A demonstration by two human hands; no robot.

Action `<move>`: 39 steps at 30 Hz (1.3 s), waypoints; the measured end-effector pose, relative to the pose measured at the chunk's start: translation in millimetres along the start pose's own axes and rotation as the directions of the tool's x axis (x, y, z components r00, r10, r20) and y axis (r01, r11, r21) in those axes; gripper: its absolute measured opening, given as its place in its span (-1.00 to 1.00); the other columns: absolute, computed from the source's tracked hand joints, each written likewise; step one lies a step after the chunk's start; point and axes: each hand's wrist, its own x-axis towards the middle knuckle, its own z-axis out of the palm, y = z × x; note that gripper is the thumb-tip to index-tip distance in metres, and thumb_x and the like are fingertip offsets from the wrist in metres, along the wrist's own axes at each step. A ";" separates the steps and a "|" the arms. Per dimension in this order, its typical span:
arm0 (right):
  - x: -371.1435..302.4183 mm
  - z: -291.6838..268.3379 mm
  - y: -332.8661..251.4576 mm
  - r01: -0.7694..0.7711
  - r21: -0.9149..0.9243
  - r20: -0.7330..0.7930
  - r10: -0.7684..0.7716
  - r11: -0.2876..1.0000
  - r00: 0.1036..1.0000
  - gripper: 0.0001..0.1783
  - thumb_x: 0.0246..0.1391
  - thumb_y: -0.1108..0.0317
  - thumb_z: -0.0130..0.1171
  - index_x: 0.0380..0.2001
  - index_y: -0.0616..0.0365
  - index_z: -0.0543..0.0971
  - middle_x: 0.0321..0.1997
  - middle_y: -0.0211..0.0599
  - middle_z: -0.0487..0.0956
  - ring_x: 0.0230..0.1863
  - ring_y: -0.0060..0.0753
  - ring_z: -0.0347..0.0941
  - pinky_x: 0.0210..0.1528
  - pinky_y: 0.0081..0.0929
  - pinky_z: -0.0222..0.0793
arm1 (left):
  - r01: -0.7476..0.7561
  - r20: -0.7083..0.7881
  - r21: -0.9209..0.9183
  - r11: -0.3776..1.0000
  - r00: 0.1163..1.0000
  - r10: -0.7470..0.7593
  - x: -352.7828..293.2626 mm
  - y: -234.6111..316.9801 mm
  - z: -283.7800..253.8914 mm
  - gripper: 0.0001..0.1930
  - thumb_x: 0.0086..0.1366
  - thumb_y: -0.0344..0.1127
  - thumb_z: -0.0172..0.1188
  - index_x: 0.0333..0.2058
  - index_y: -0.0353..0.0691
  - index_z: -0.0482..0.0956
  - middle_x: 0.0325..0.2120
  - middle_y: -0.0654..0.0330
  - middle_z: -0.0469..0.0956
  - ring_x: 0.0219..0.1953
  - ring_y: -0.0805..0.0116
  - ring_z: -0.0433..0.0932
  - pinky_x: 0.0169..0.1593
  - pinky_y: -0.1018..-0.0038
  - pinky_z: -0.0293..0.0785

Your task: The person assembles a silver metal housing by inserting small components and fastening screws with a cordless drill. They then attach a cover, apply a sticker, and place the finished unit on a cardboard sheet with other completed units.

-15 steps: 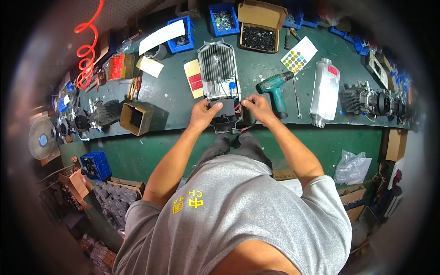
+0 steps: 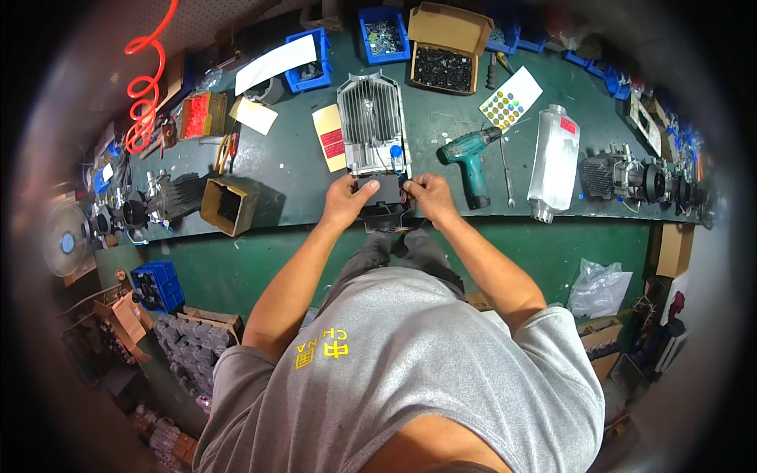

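- The left hand (image 2: pixel 343 201) is lying at the left side of a black cover (image 2: pixel 382 191); its grip is pinching the cover's edge, with the thumb lying on top and the fingers curling down the side.
- The right hand (image 2: pixel 430 197) is reaching to the cover's right edge, beside some thin wires; its thumb and forefinger are standing close together, but I cannot tell whether this grip is pinching a wire, the edge or nothing.
- The black cover is sitting at the near end of a finned metal casing (image 2: pixel 369 118), between the two hands and close to the front edge of the green surface (image 2: pixel 300 165).
- The casing is lying lengthwise, its fins facing up, and a round blue cap (image 2: pixel 396 150) is showing near its lower right corner.
- To the left of the casing, a yellowish card (image 2: pixel 330 140) with red labels is lying just beside it.
- To the right, a teal drill (image 2: pixel 471 162) is lying on its side, and a wrench (image 2: pixel 507 173) is lying just past it.
- Farther right, a silver canister (image 2: pixel 556 164) is resting near the front edge.
- Behind the drill, a white sheet (image 2: pixel 512 98) is carrying rows of shiny round stickers.
- Beyond the casing, a blue bin (image 2: pixel 384 57) and an open cardboard box (image 2: pixel 446 30) are standing side by side, the box holding small black pieces.
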 end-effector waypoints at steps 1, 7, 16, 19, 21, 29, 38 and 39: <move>-0.9 1.7 -3.2 -0.030 -0.013 0.005 0.030 0.999 1.000 -0.79 0.14 0.36 0.32 -0.44 0.34 0.66 -0.52 -0.31 0.64 -0.49 -0.56 0.48 -0.38 -0.51 0.38 | -0.002 0.001 0.012 1.000 1.000 0.002 0.3 -0.4 -0.6 -0.57 0.25 -0.10 0.42 -0.20 -0.42 0.62 -0.42 0.19 0.65 -0.40 0.52 0.53 -0.30 0.49 0.48; 12.9 -5.9 5.2 0.020 -0.166 0.032 -0.015 0.986 0.999 -0.71 0.06 0.24 0.37 -0.47 0.32 0.70 -0.54 -0.16 0.67 -0.49 -0.39 0.59 -0.36 -0.35 0.46 | -0.014 -0.016 0.053 0.998 1.000 0.015 4.8 -12.1 -0.9 -0.53 0.22 -0.04 0.44 -0.24 -0.43 0.64 -0.46 0.18 0.64 -0.42 0.51 0.52 -0.33 0.46 0.47; 41.7 -32.2 1.3 0.072 -0.299 0.305 0.024 0.952 0.952 -0.66 0.02 0.15 0.44 -0.46 0.26 0.67 -0.56 -0.17 0.61 -0.48 -0.37 0.52 -0.35 -0.32 0.42 | 0.020 -0.015 0.150 0.988 1.000 -0.018 1.7 3.6 -2.5 -0.54 0.21 -0.05 0.45 -0.22 -0.42 0.65 -0.41 0.16 0.67 -0.38 0.48 0.55 -0.26 0.46 0.50; 57.1 -34.1 19.3 0.144 -0.280 0.366 -0.033 0.949 0.930 -0.64 0.02 0.12 0.44 -0.46 0.25 0.67 -0.55 -0.16 0.61 -0.47 -0.36 0.53 -0.34 -0.32 0.43 | 0.025 -0.009 0.136 0.990 1.000 -0.024 1.4 6.2 -1.9 -0.54 0.21 -0.06 0.44 -0.22 -0.43 0.64 -0.40 0.16 0.67 -0.37 0.49 0.55 -0.25 0.47 0.50; 66.7 -37.0 19.2 0.244 -0.303 0.441 -0.091 0.921 0.893 -0.65 0.02 0.11 0.44 -0.44 0.23 0.68 -0.53 -0.16 0.62 -0.46 -0.34 0.53 -0.32 -0.31 0.43 | 0.021 -0.001 0.117 0.993 1.000 -0.021 -0.9 12.7 -1.1 -0.54 0.21 -0.06 0.45 -0.23 -0.43 0.64 -0.41 0.17 0.66 -0.37 0.49 0.54 -0.26 0.46 0.50; 79.4 -35.0 37.1 0.168 -0.223 0.450 -0.052 0.960 0.892 -0.61 -0.03 0.03 0.50 -0.39 0.17 0.73 -0.42 -0.12 0.69 -0.35 -0.32 0.61 -0.19 -0.34 0.48 | -0.011 0.019 0.120 0.993 1.000 0.009 10.6 -16.8 -4.3 -0.58 0.24 -0.10 0.43 -0.22 -0.43 0.63 -0.43 0.22 0.65 -0.41 0.55 0.51 -0.32 0.50 0.47; -9.2 -31.5 6.1 0.450 -0.168 0.079 -0.443 0.877 0.893 -0.65 -0.08 0.43 0.46 -0.17 0.24 0.64 -0.22 -0.08 0.62 -0.19 -0.05 0.59 -0.15 -0.27 0.52 | 0.020 0.008 0.011 1.000 1.000 -0.020 3.6 -7.2 -3.4 -0.59 0.25 -0.11 0.43 -0.24 -0.43 0.64 -0.47 0.26 0.61 -0.48 0.57 0.47 -0.40 0.53 0.42; -20.0 -32.9 3.1 0.535 -0.144 0.123 -0.522 0.832 0.844 -0.67 -0.05 0.44 0.44 -0.17 0.23 0.65 -0.23 -0.10 0.61 -0.19 -0.08 0.59 -0.14 -0.28 0.51 | 0.019 0.010 0.026 0.999 1.000 -0.019 4.5 -5.9 -2.7 -0.59 0.25 -0.10 0.43 -0.25 -0.43 0.64 -0.47 0.26 0.61 -0.48 0.57 0.47 -0.40 0.53 0.41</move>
